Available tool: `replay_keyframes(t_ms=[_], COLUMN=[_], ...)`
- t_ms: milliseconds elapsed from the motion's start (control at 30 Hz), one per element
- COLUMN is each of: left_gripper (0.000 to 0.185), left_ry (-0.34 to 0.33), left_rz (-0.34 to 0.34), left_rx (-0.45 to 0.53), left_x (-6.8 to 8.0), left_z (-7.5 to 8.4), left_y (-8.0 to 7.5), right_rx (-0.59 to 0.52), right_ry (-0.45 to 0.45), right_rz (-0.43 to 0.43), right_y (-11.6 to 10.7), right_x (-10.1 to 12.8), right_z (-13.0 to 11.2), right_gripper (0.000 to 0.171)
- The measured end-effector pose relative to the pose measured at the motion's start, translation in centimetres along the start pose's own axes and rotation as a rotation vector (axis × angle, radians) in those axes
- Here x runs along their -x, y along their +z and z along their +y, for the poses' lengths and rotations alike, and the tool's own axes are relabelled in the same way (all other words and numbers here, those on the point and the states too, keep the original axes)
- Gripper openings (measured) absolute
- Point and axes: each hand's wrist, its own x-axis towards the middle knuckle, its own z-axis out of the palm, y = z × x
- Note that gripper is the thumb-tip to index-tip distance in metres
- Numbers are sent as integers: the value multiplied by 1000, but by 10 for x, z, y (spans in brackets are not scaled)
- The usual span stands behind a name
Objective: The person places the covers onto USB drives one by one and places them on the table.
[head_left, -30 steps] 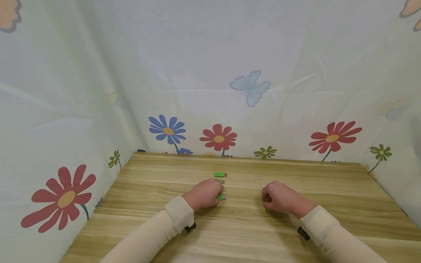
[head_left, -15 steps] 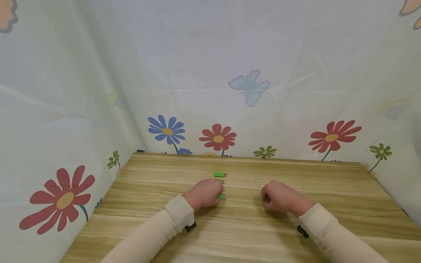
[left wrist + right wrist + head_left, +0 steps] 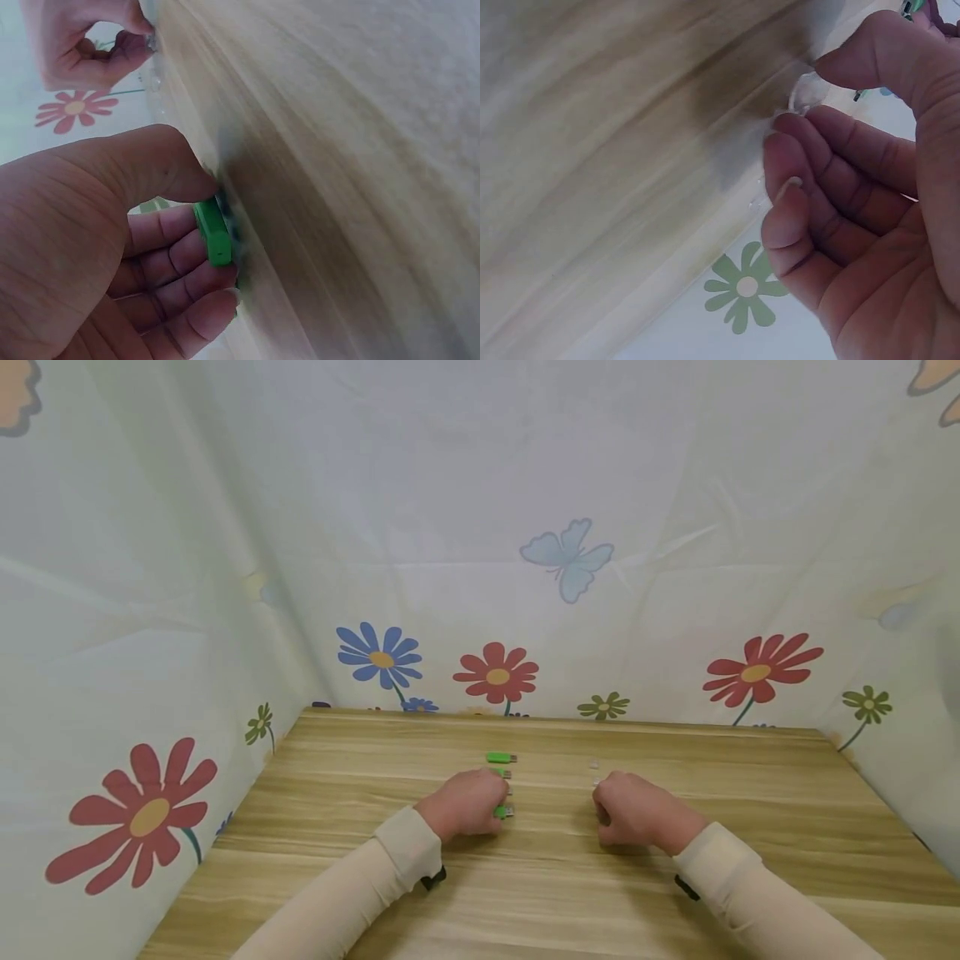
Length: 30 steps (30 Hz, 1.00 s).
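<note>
- Green plastic is showing between the fingers of the left hand (image 3: 467, 803): a green USB stick (image 3: 213, 231) is being pinched between thumb and curled fingers, right against the wooden table (image 3: 570, 877).
- From the head view only the stick's right end, with its metal plug, is peeking out past the knuckles; the rest is lying hidden under the hand.
- More green sticks are lying in a short column beyond that hand. The farthest one (image 3: 500, 757) is showing whole, while the ones between are half covered by the fingers, so their count is hard to make out.
- Over on the right, the right hand (image 3: 637, 812) is curling its fingers, and its thumb and forefinger are closing on a small clear cap (image 3: 805, 94) at the table surface.
- That cap is see-through and blurred in the wrist view, so its shape is barely readable, and the head view is hiding it behind the hand altogether.
- Two more tiny clear pieces (image 3: 594, 767) are sitting just beyond the right hand, too small to tell apart from glints.
- Both hands are resting low on the table, well apart from each other, with cream sleeves (image 3: 352, 893) covering the forearms and running out of the bottom of the picture.
- Flowered cloth (image 3: 495, 675) is hanging round the table on three sides.
</note>
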Motion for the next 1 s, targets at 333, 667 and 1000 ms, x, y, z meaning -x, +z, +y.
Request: replay_keyframes(t_ms=[333,667,1000], left_gripper=[20,17,13], left_ry=[-2,-27,29], left_rz=[11,13,74], left_rx=[8,102,169], left_x=[4,8,13], left_z=[3,5,0], left_y=[-7,-15,-19], right_rx=[61,15,-154], right_ry=[-5,52,62], right_rz=[5,5,52], right_y=[-1,-5,-19], right_x=[0,4,12], right_z=[1,0,1], right_gripper=[21,25,17])
